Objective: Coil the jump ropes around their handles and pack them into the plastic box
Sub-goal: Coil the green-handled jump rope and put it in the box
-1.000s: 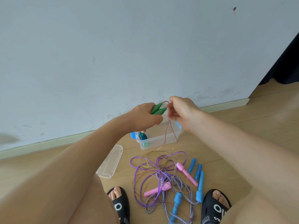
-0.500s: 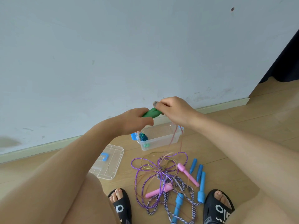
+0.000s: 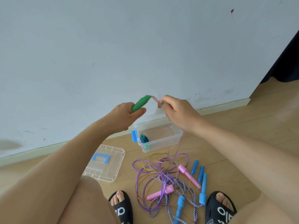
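My left hand [image 3: 125, 114] grips the green handles [image 3: 141, 102] of a jump rope, held up in front of the wall. My right hand [image 3: 177, 111] pinches its thin pinkish rope [image 3: 155, 99] just right of the handle tips. The rope hangs down past the box to the floor. The clear plastic box [image 3: 161, 145] with a blue latch stands on the floor below my hands and holds one coiled teal rope [image 3: 144, 139].
The box's clear lid [image 3: 113, 167] with a blue handle lies to the left. A tangle of ropes lies on the floor: purple rope with pink handles [image 3: 189, 175], several blue handles [image 3: 203, 183], a braided rope [image 3: 182, 188]. My sandalled feet [image 3: 221, 207] flank it.
My hands have drawn apart: the left tilted the green handles up and leftward, the right pulled the rope away to the right. The view shifted slightly.
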